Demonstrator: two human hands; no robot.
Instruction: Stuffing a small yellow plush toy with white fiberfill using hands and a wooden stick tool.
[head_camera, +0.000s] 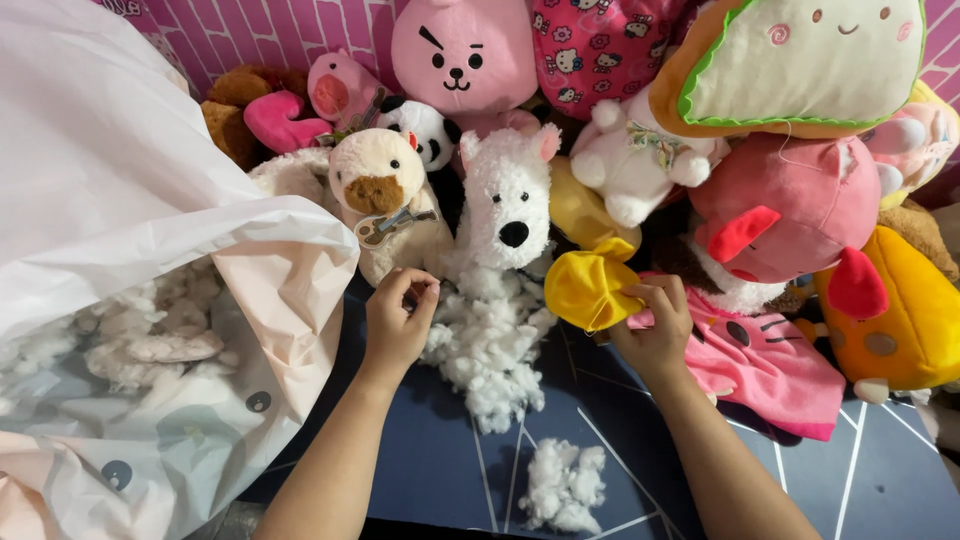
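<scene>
My left hand (397, 318) pinches a tuft at the edge of a heap of white stuffing (487, 345) that lies on a dark blue mat (430, 450). My right hand (655, 325) grips a limp yellow plush skin (590, 285) by its edge, just right of the stuffing. A white plush dog (507, 195) sits upright directly behind the heap, between my two hands. A smaller clump of stuffing (563, 485) lies nearer to me on the mat.
A large white plastic bag (150, 300) holding more stuffing fills the left side. Many plush toys are stacked along the back, among them a pink rabbit head (463, 50), a sandwich cushion (800, 60), a pink pig (790, 205), an orange toy (900, 320) and a flat pink cat skin (765, 365).
</scene>
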